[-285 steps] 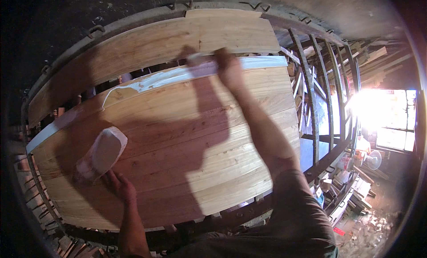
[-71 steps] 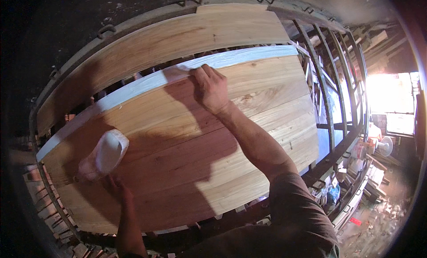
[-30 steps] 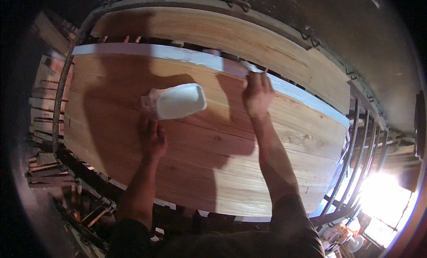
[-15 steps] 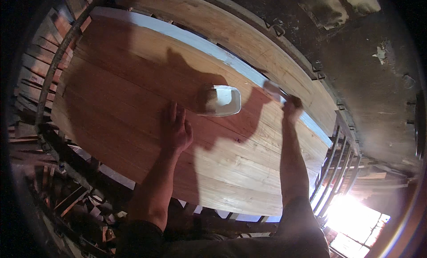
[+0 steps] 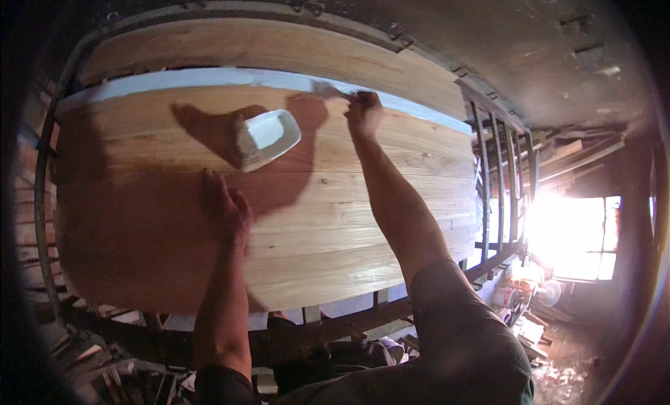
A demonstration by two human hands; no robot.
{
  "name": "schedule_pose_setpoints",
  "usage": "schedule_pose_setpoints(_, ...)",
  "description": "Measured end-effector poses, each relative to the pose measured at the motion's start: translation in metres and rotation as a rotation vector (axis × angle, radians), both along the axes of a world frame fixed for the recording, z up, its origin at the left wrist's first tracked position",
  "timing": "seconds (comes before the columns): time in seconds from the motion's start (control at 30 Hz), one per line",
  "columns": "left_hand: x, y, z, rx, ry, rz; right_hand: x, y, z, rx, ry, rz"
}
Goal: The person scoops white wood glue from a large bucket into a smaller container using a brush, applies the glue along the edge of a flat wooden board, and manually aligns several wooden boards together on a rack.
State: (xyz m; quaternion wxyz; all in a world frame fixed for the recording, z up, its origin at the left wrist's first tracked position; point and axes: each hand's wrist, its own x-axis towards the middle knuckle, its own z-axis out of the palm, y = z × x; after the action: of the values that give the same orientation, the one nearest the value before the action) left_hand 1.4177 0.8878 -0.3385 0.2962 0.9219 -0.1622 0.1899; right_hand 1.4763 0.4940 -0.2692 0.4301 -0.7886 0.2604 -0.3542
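A wide panel of joined wooden boards (image 5: 335,216) lies on a metal clamping rack. A white coated strip (image 5: 209,79) runs along the panel's far edge. My right hand (image 5: 363,113) is at that strip, closed on a small brush (image 5: 328,91) whose tip touches the white coating. My left hand (image 5: 225,206) rests flat on the boards, fingers apart, holding nothing. A white tub (image 5: 269,138) sits on the panel just beyond my left hand.
A second long wooden board (image 5: 279,49) lies beyond the white strip. The rack's metal bars (image 5: 499,181) stick out at the right. Bright light comes from a window (image 5: 572,237) at the right, with clutter on the floor below it.
The view has swung to the right along the panel. My right hand with the brush has moved along the white strip, and my left hand has let go of the tub and lies flat.
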Motion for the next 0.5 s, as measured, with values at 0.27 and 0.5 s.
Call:
schedule_pose_setpoints(0.27,-0.005,-0.009,0.007,0.222,0.113,0.066,-0.205,-0.246,-0.016,-0.045,0.215,-0.746)
schedule_pose_setpoints(0.5,0.002,0.002,0.004,0.31,0.008,0.078,-0.162,-0.211,0.002,0.494,0.061,-0.749)
